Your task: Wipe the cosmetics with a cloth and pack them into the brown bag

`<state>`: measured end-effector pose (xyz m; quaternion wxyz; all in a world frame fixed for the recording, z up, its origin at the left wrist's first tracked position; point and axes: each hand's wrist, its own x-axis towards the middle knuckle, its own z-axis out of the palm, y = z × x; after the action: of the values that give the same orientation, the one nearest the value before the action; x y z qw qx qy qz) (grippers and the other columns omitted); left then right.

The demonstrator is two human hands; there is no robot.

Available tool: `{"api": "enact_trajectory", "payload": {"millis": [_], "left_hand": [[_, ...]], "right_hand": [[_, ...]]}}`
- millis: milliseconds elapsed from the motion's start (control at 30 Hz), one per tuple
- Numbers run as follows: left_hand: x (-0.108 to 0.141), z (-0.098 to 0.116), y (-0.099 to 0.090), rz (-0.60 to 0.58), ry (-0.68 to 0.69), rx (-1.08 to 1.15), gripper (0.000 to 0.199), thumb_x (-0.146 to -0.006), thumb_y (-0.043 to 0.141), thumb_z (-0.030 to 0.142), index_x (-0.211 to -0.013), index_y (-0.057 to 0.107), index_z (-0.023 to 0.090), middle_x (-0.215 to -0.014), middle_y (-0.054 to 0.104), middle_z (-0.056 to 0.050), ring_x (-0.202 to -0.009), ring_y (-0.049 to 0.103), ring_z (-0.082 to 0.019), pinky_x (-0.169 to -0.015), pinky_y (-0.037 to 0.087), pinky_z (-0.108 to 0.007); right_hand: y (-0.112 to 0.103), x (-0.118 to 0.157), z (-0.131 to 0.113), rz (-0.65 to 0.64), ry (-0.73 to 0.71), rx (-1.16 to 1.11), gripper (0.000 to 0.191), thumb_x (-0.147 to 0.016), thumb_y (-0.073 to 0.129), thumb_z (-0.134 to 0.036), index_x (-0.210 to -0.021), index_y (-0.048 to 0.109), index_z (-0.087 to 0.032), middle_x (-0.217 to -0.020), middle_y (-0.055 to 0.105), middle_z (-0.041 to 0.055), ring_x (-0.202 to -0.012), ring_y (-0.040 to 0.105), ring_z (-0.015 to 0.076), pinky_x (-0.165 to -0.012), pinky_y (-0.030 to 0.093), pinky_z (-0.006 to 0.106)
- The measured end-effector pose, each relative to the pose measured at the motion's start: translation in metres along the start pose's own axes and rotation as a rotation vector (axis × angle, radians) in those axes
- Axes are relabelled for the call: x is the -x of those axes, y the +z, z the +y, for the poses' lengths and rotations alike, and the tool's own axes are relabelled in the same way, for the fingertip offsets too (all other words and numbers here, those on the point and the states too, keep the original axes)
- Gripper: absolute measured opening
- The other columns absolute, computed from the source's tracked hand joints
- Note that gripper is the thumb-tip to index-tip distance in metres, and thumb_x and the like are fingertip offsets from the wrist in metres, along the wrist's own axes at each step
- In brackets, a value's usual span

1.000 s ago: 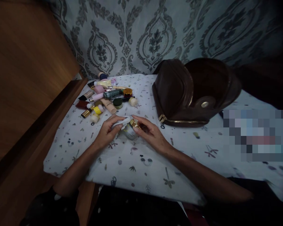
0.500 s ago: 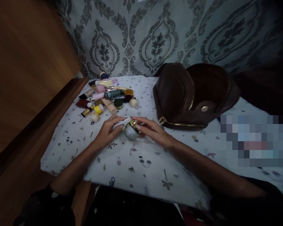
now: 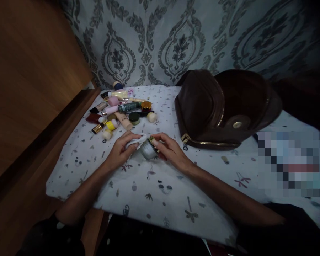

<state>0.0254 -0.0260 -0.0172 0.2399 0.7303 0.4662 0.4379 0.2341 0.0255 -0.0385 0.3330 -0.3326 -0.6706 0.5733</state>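
Note:
My right hand [image 3: 171,149] grips a cosmetic jar [image 3: 147,151] by its gold lid end; the pale glass body tilts toward the left. Pinched between the thumb and fingers of my left hand [image 3: 122,146] is a folded white cloth or wipe [image 3: 136,140], close beside the jar. Whether the cloth touches the glass, I cannot tell. Both hands are held over the front middle of the patterned white tablecloth [image 3: 160,199]. The far side of the jar is hidden from view.
Several makeup items, among them a beige tube [image 3: 124,121], a dark green jar [image 3: 134,118] and an amber-lidded jar [image 3: 146,105], lie at the back left. A brown leather bag [image 3: 202,106], unzipped, stands at the right. A wooden cabinet [image 3: 37,71] borders the left side.
The cloth in my left hand has come away from the jar's gold lid side. My right hand has shifted slightly and the jar has turned a little. The view has moved slightly.

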Motion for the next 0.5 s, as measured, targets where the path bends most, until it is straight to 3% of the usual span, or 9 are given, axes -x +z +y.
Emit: {"api": "enact_trajectory", "payload": {"millis": [100, 267, 500], "left_hand": [[0.001, 0.001, 0.0, -0.004, 0.002, 0.002, 0.024, -0.094, 0.056, 0.031, -0.11, 0.067, 0.017, -0.093, 0.061, -0.005, -0.087, 0.057, -0.019, -0.08, 0.045, -0.03], [0.002, -0.001, 0.0, 0.0, -0.009, -0.007, 0.025, -0.094, 0.056, 0.03, -0.113, 0.067, 0.018, -0.09, 0.059, -0.004, -0.086, 0.057, -0.018, -0.078, 0.044, -0.03], [0.003, -0.005, 0.001, -0.007, -0.016, -0.019, 0.025, -0.094, 0.056, 0.03, -0.113, 0.067, 0.019, -0.093, 0.061, -0.004, -0.089, 0.058, -0.019, -0.081, 0.045, -0.031]], "right_hand": [[-0.001, -0.001, 0.001, -0.004, 0.005, 0.001, 0.043, -0.088, 0.055, -0.058, -0.106, 0.06, -0.019, -0.088, 0.056, 0.0006, -0.058, 0.05, 0.0093, -0.048, 0.041, 0.022], [-0.002, 0.0, 0.001, -0.021, 0.006, -0.04, 0.053, -0.09, 0.054, -0.057, -0.131, 0.057, -0.024, -0.084, 0.053, -0.0004, -0.055, 0.046, 0.0081, -0.045, 0.04, 0.021], [-0.013, 0.004, -0.004, -0.146, 0.049, -0.184, 0.055, -0.082, 0.068, -0.047, -0.13, 0.059, -0.022, -0.099, 0.059, 0.0041, -0.06, 0.055, 0.0084, -0.049, 0.048, 0.021]]}}
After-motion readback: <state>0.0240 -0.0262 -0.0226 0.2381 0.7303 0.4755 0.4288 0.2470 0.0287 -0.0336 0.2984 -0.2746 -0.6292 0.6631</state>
